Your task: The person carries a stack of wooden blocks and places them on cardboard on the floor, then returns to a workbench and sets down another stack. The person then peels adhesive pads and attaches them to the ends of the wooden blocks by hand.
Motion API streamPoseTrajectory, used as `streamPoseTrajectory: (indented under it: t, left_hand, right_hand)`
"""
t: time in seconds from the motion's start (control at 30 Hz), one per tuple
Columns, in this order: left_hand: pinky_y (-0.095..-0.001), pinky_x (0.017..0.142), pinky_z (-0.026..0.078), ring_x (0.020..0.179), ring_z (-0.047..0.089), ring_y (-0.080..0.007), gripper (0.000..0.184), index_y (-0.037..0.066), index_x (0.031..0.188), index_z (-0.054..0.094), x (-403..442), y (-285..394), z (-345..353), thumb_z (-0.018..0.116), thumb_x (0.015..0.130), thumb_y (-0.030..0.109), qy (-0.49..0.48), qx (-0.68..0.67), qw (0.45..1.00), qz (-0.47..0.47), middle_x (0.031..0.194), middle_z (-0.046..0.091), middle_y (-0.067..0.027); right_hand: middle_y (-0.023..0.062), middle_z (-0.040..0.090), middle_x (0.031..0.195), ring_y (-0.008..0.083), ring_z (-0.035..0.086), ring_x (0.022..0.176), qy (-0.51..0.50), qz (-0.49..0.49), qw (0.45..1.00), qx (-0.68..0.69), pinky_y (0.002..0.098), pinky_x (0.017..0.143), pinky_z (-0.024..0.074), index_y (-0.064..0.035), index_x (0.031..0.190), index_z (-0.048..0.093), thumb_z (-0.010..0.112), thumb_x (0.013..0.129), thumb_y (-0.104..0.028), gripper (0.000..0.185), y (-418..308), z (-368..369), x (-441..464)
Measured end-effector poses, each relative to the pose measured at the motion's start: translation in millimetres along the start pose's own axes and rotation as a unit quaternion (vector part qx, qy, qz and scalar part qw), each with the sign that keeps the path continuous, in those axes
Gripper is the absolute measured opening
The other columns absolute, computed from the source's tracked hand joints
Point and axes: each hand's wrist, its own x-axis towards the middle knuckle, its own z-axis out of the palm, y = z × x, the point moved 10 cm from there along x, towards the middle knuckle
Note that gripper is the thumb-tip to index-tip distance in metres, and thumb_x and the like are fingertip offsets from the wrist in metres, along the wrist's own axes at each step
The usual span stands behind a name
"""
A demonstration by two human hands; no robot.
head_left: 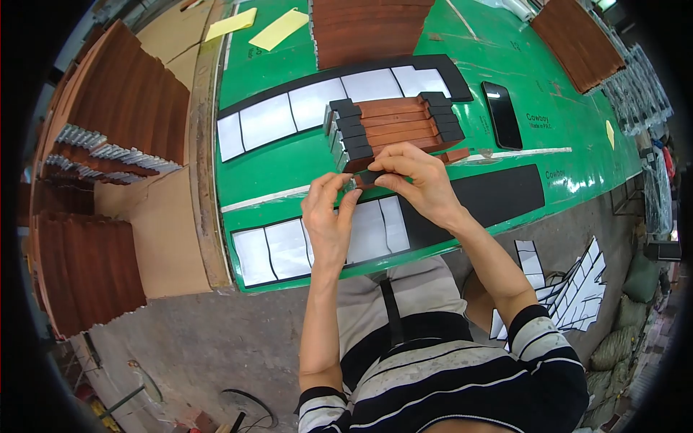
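Observation:
Both hands meet in front of a stack of reddish-brown pieces [397, 124] with black pads at both ends. My left hand [328, 216] pinches the metal-tipped left end of a small brown piece [365, 182]. The fingers of my right hand [415, 180] are closed on a black pad [372, 175] at the same piece. Below the hands lies a black strip [484, 206] whose left part carries white backing sections [249, 256]. Behind the stack is another black strip with white sections [268, 121].
A black phone [501, 115] lies right of the stack on the green table [548, 162]. Tall brown stacks stand at the left [130, 94], back [368, 32] and back right [577, 43]. Yellow papers [279, 29] lie at the back left. White-backed strips [577, 289] are at the lower right.

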Motion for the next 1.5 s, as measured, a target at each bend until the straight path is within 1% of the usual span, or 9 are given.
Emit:
streamPoseTrajectory:
  t: [0.07,0.13,0.27,0.43,0.9,1.17,1.33,1.47,1.5]
  left_hand:
    - [-0.0299,0.068,0.047,0.082,0.058,-0.0186,0.025,-0.001,0.101,0.063,-0.3,0.0,0.3,0.07,0.077,0.001,0.006,0.004,1.0,0.009,0.098,0.061,-0.0095]
    - [-0.0298,0.068,0.047,0.081,0.059,-0.0188,0.024,-0.001,0.101,0.063,-0.5,0.1,0.5,0.07,0.077,0.001,0.004,0.007,1.0,0.01,0.098,0.061,-0.0098]
    - [-0.0298,0.067,0.047,0.079,0.059,-0.0195,0.023,-0.001,0.099,0.063,-0.1,1.4,0.9,0.069,0.078,0.002,0.005,0.018,1.0,0.018,0.097,0.062,-0.0104]
    - [-0.0302,0.068,0.048,0.079,0.06,-0.02,0.022,-0.001,0.099,0.063,0.2,1.0,0.9,0.069,0.078,0.002,0.006,0.022,0.999,0.025,0.096,0.062,-0.0109]
    - [-0.031,0.067,0.048,0.078,0.06,-0.0207,0.022,-0.001,0.099,0.063,0.5,3.1,0.6,0.069,0.078,0.003,0.009,0.041,0.999,0.029,0.096,0.062,-0.0114]
    - [-0.0307,0.063,0.048,0.077,0.061,-0.0206,0.021,-0.001,0.099,0.063,0.1,2.2,0.7,0.069,0.079,0.004,0.012,0.04,0.999,0.029,0.096,0.062,-0.0114]
    - [-0.031,0.063,0.048,0.077,0.061,-0.0206,0.021,-0.001,0.099,0.063,0.4,1.3,1.4,0.068,0.079,0.005,0.013,0.044,0.999,0.026,0.096,0.062,-0.0118]
    - [-0.0307,0.067,0.048,0.079,0.061,-0.0205,0.021,-0.002,0.1,0.063,4.2,2.3,1.4,0.068,0.08,0.005,0.005,0.024,0.999,0.022,0.096,0.062,-0.0122]
    - [-0.0348,0.066,0.046,0.073,0.06,-0.0242,0.019,-0.002,0.094,0.062,4.6,2.9,0.3,0.069,0.078,0.005,0.026,0.004,0.999,0.027,0.092,0.062,-0.0131]
  right_hand:
    - [0.0067,0.062,0.091,0.021,0.061,0.074,0.006,-0.012,1.0,-0.007,0.0314,0.063,0.0486,-0.0053,0.096,0.068,0.071,0.077,-0.01,0.02,-2.5,-0.6,0.1]
    - [0.006,0.062,0.09,0.0216,0.061,0.074,-0.008,-0.033,0.999,-0.038,0.032,0.063,0.0483,-0.0053,0.095,0.068,0.071,0.076,-0.011,0.02,-7.0,1.9,1.0]
    - [0.0052,0.062,0.088,0.0222,0.06,0.076,-0.008,-0.033,0.999,-0.038,0.033,0.064,0.0477,-0.0056,0.095,0.068,0.072,0.075,-0.012,0.021,-6.9,2.4,1.5]
    - [0.0042,0.062,0.087,0.0219,0.058,0.079,-0.004,-0.05,0.996,-0.071,0.0339,0.067,0.0469,-0.0063,0.093,0.069,0.072,0.074,-0.013,0.02,-7.2,4.0,1.0]
    - [0.0032,0.062,0.087,0.0212,0.058,0.079,0.002,-0.063,0.995,-0.081,0.0332,0.067,0.0473,-0.0071,0.091,0.07,0.073,0.073,-0.013,0.019,-9.2,4.4,1.0]
    - [0.0024,0.062,0.085,0.0206,0.058,0.078,0.006,-0.063,0.994,-0.088,0.033,0.067,0.0475,-0.0076,0.091,0.07,0.073,0.072,-0.013,0.019,-8.9,5.1,1.1]
    - [0.0023,0.061,0.087,0.0203,0.058,0.077,0.018,-0.086,0.991,-0.105,0.0318,0.065,0.0477,-0.0074,0.089,0.07,0.074,0.071,-0.014,0.02,-13.3,4.8,0.8]
    - [0.0024,0.061,0.092,0.0188,0.059,0.077,0.001,-0.048,0.995,-0.091,0.0306,0.066,0.0483,-0.0066,0.092,0.07,0.073,0.073,-0.011,0.02,-5.2,2.9,2.0]
    - [0.0025,0.061,0.094,0.0179,0.06,0.078,0.013,-0.002,1.0,-0.02,0.0299,0.066,0.0487,-0.0063,0.094,0.07,0.072,0.074,-0.009,0.02,4.7,-3.6,2.6]
